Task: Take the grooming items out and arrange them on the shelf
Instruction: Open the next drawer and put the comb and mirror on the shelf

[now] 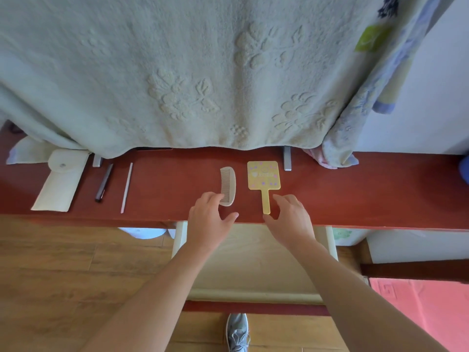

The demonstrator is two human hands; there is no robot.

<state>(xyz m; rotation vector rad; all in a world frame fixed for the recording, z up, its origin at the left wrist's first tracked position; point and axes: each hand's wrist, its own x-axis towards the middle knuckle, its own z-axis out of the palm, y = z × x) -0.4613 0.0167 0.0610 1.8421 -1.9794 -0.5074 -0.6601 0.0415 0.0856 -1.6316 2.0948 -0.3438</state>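
the left hand (209, 219) is spread over the red shelf (355, 194), fingers loosely bent and thumb splayed wide. its fingertips lie on the near end of the cream comb (228, 185) without clasping it. just right of it, the right hand (291, 219) is slack too and holds nothing. the handle of the yellow hand mirror (264, 175) ends right at its thumb tip (contact unclear). well left of both hands, a thin white stick (127, 188), a dark slim tool (104, 182) and a cream snap pouch (61, 181) lie on the shelf.
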